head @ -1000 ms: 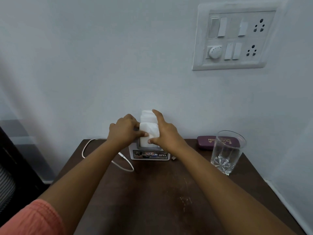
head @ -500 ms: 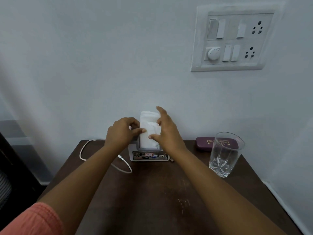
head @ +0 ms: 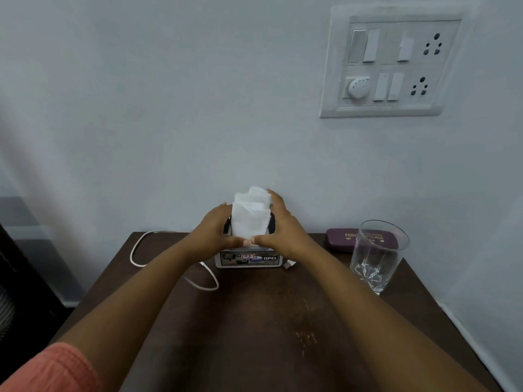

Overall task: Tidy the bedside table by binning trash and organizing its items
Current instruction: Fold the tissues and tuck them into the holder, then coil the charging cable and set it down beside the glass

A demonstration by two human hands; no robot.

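- both hands are on the stack of tissues (head: 250, 219), which stands upright in a little white holder (head: 249, 259) at the far middle of the bench (head: 254, 329), right up by the wall
- left hand (head: 213, 234) cups the left side of the stack, its fingers (head: 219, 215) pressed together and curved round that edge, thumb lying low across the front
- right hand (head: 284, 229) does the same on the right side: fingers close together, curled up along the far right edge of the tissues, thumb low at the front
- the two thumbs sit tip to tip, touching or as good as, just above the holder's front lip, so the stack is squeezed between both hands
- the tissue tops poke out above the fingers and look a bit uneven, one sheet standing higher at the back
- the holder has a sticker strip on the front, and "OPEL" is readable
- a white cable (head: 135, 250) loops on the bench left of the holder and runs under the left forearm
- a small plug end (head: 288, 265) lies just right of the holder
- a clear glass (head: 376, 258) stands upright on the right side of the bench, well apart from the hands
- a purple glasses case (head: 338, 240) lies beyond it by the wall, partly seen through the glass
- a switchboard (head: 393, 63) is on the wall, up on the right
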